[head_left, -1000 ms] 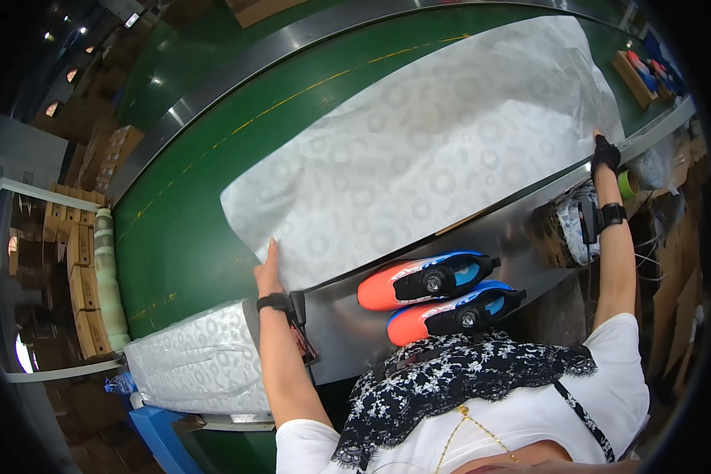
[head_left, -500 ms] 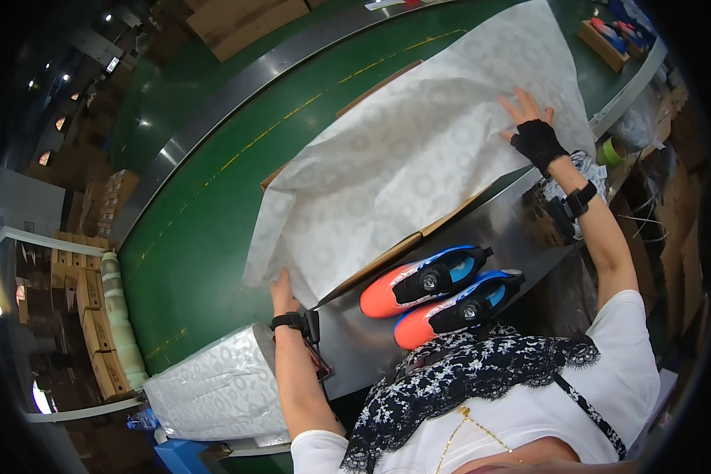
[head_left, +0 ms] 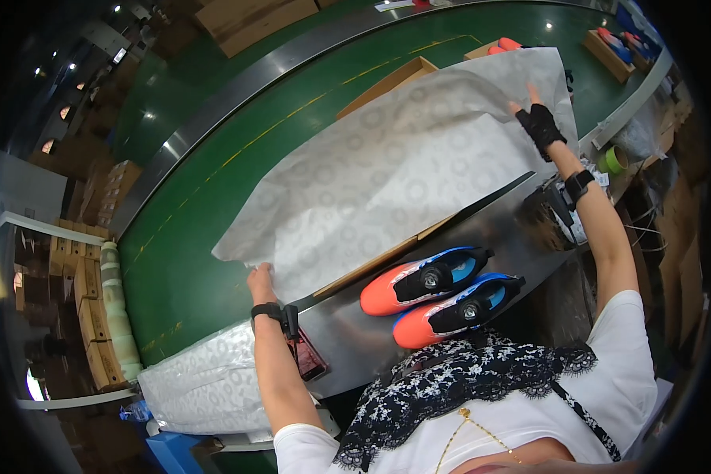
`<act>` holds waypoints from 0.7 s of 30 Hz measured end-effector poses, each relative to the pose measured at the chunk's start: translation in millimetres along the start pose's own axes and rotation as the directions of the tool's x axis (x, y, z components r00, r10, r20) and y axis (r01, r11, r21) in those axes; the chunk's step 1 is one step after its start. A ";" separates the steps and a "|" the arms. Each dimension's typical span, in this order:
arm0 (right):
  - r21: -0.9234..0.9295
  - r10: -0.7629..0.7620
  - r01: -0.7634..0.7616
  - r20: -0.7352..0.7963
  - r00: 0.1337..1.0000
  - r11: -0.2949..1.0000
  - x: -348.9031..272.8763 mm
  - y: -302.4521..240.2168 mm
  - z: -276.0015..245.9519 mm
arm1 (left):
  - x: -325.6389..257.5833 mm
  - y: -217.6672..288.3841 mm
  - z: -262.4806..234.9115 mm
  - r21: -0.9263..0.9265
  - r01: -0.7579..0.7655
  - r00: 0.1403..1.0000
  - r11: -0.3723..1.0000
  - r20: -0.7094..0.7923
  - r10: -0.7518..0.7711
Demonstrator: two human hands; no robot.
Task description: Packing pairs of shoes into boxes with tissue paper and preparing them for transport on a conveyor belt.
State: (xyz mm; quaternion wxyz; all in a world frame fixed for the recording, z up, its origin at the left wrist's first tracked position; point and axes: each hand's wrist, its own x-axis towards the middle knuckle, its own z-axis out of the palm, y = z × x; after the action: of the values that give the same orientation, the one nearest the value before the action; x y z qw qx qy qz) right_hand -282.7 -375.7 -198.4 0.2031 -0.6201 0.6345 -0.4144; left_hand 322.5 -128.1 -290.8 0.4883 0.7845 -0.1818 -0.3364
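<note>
My left hand point(head_left: 261, 280) pinches the near left corner of a big sheet of patterned white paper point(head_left: 395, 170), fingers curled shut on its edge, with a black watch on that wrist. My right hand point(head_left: 539, 125), in a black fingerless glove, lies flat on the far right part of the same sheet, fingers spread and pressed down on it. The paper is stretched between my 2 hands and lies across the green belt point(head_left: 205, 205), covering most of an open cardboard box point(head_left: 395, 79) whose far rim shows above it; its near edge hangs over the steel counter point(head_left: 347, 347). On that counter, just near of the paper and between my arms, sit 2 orange and blue shoes point(head_left: 438, 296) side by side, toes pointing left, each with a black strap and a round dial. A phone point(head_left: 306, 357) lies on the counter close beside my left forearm. Lower left, a stack of the same white paper point(head_left: 205, 387) rests at the counter's end. Far right, a roll of green tape point(head_left: 613, 160) sits past my right wrist.
</note>
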 end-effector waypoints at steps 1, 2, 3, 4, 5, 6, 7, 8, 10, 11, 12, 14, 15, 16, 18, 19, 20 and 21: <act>-0.236 -0.383 0.351 -0.102 0.918 0.906 -2.6 1.7 7.5 | -1.2 4.5 1.3 0.009 -0.028 1.000 1.000 0.000 0.028; -0.292 -0.377 0.347 -0.051 0.925 0.891 -5.5 3.5 11.1 | -3.6 8.4 2.2 0.017 -0.056 0.998 0.998 0.003 0.056; -0.293 -0.371 0.341 -0.052 0.927 0.893 -5.3 0.9 13.2 | -5.5 11.9 2.7 0.022 -0.055 0.998 0.998 0.007 0.055; -0.335 -0.191 0.182 0.007 0.982 0.924 -3.6 0.0 13.7 | -7.2 15.3 4.2 -0.001 -0.036 0.998 0.999 -0.051 0.036; -0.386 0.000 0.021 0.055 0.998 0.922 -4.0 -1.7 13.0 | -6.7 17.4 6.6 -0.025 -0.019 0.994 0.999 -0.105 0.016; -0.387 0.000 0.018 0.048 0.999 0.922 -6.6 -11.3 13.6 | -1.4 16.5 4.6 -0.026 -0.023 0.995 0.999 -0.099 0.020; -0.368 -0.210 0.196 0.003 0.978 0.909 -14.6 -23.7 14.2 | 3.2 12.0 0.3 0.005 -0.038 0.993 0.999 -0.115 0.039; -0.360 -0.409 0.367 -0.045 0.912 0.858 -26.7 -37.1 12.7 | 9.6 7.9 -1.9 0.035 -0.053 0.990 0.998 -0.128 0.057; -0.232 -0.636 0.637 0.086 0.766 0.735 -76.3 -70.3 2.4 | 9.2 6.6 -5.5 0.102 -0.108 0.981 0.989 -0.153 0.123; -0.165 -0.617 0.721 0.413 0.670 0.673 -101.0 -65.7 -0.3 | 6.4 6.8 -9.0 0.166 -0.169 0.964 0.971 -0.175 0.198; -0.089 -0.152 0.516 0.901 0.406 0.852 -123.7 -90.7 6.7 | 4.0 8.3 -10.3 0.169 -0.157 0.965 0.973 -0.185 0.188; -0.125 0.050 0.834 0.992 0.116 0.537 -207.5 -112.3 3.2 | 4.5 9.6 -4.1 0.310 -0.075 0.950 0.948 -0.267 0.162; 0.006 -0.126 0.762 0.987 0.099 0.648 -240.8 -84.7 -12.0 | 7.0 6.0 -3.0 0.301 -0.074 0.951 0.951 -0.265 0.158; 0.012 -0.124 0.844 0.990 0.065 0.536 -263.7 -57.9 -19.4 | 13.0 0.5 1.7 0.352 -0.085 0.942 0.932 -0.276 0.190; 0.022 -0.112 0.909 0.993 0.028 0.415 -280.9 -45.0 -16.3 | 18.0 -3.6 6.4 0.401 -0.092 0.934 0.911 -0.282 0.219; 0.017 -0.174 0.916 0.983 0.058 0.400 -284.2 -48.5 -11.9 | 17.6 -3.2 8.4 0.414 -0.082 0.944 0.907 -0.258 0.204; 0.010 -0.237 0.923 0.968 0.088 0.385 -286.6 -53.2 -7.5 | 17.7 -1.9 10.8 0.427 -0.075 0.954 0.901 -0.233 0.190; 0.005 -0.302 0.928 0.946 0.117 0.372 -289.3 -58.3 -1.3 | 19.8 -0.3 12.2 0.430 -0.078 0.955 0.899 -0.228 0.191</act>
State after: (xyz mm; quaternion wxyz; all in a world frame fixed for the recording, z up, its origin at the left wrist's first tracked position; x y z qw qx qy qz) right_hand -204.7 -92.4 -226.4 0.0526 -0.9732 0.1801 0.1330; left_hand 327.9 -148.0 -301.6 0.3518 0.8936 -0.2367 -0.1473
